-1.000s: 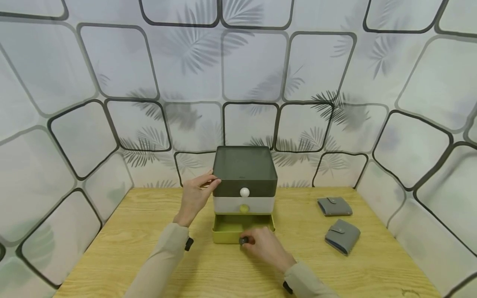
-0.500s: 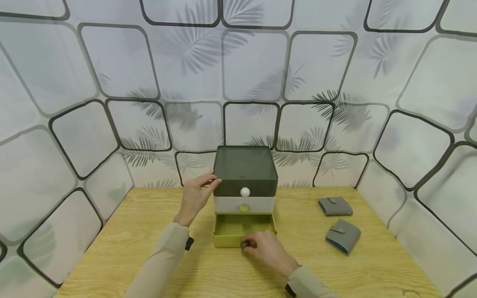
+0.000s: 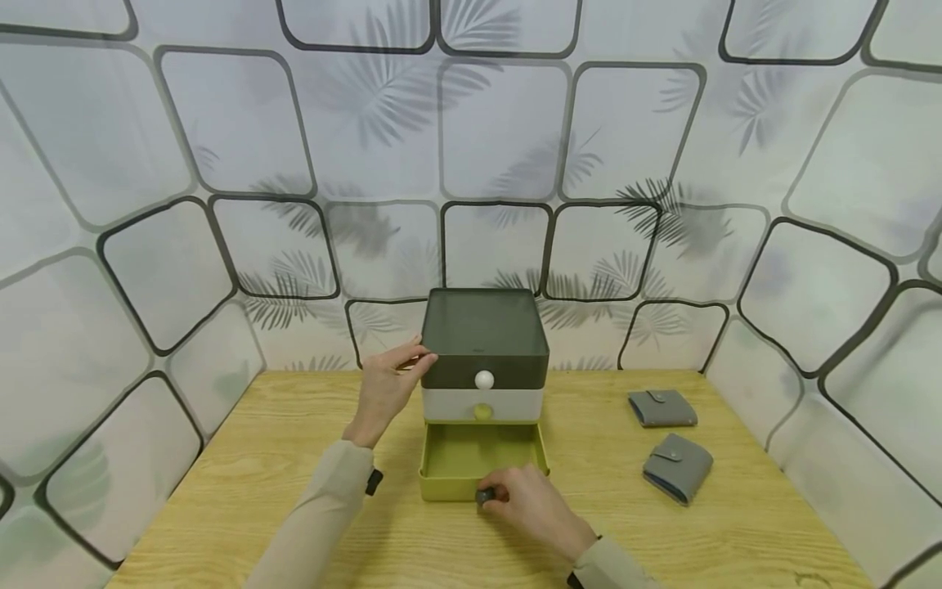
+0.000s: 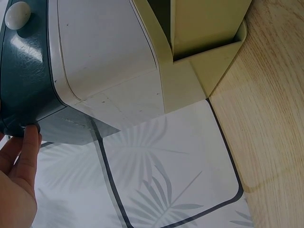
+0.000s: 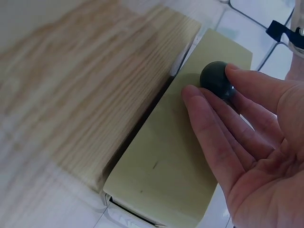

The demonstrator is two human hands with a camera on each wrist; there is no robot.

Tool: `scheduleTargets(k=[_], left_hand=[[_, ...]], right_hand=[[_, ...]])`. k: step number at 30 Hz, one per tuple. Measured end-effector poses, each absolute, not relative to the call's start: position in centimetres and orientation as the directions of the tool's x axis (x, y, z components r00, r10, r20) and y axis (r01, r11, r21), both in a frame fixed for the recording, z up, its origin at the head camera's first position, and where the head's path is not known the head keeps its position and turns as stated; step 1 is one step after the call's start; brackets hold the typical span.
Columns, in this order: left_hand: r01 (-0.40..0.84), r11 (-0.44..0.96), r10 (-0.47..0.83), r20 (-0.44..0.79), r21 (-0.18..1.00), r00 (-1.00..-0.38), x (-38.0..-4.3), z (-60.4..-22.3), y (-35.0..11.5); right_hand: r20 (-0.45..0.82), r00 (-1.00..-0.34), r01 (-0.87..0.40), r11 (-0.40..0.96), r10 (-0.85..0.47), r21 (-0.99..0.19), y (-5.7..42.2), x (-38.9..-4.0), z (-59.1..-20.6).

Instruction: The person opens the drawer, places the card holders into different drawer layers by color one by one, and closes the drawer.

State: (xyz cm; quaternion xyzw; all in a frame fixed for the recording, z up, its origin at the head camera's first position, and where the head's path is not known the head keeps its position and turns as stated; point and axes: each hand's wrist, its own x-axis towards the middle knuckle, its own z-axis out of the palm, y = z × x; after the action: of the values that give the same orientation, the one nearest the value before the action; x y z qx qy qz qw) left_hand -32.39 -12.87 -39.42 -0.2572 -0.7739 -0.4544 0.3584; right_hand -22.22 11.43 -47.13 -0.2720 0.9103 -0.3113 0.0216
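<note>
A small drawer unit (image 3: 483,323) has a dark green top tier, a white middle tier and a lime green bottom drawer (image 3: 449,489). That bottom drawer stands pulled out, its bare inside showing. My right hand (image 3: 533,505) pinches the drawer's round dark knob (image 5: 216,80) between thumb and fingers. On the unit's upper left front corner, fairly straight fingers of my left hand (image 3: 383,394) rest against the dark tier. Part of that hand is cut off in the left wrist view. The white knob (image 3: 484,379) and green knob (image 3: 482,411) are untouched.
Two grey snap wallets, a far wallet (image 3: 662,408) and a nearer wallet (image 3: 678,469), lie to the right on the wooden table (image 3: 280,458). A patterned wall (image 3: 500,131) rises behind the unit and along both sides.
My right hand has drawn the bottom drawer farther out toward me, holding its knob throughout. My left hand stays at the unit's corner. The wallets have not moved.
</note>
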Motion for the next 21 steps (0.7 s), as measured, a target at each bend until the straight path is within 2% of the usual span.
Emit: scheduleTargets(k=[21], left_hand=[[0.732, 0.464, 0.080, 0.800, 0.499, -0.595, -32.51, -39.55, -12.86]], right_hand=[[0.124, -0.858, -0.471, 0.666, -0.499, -0.578, 11.20, -21.77, -47.40]])
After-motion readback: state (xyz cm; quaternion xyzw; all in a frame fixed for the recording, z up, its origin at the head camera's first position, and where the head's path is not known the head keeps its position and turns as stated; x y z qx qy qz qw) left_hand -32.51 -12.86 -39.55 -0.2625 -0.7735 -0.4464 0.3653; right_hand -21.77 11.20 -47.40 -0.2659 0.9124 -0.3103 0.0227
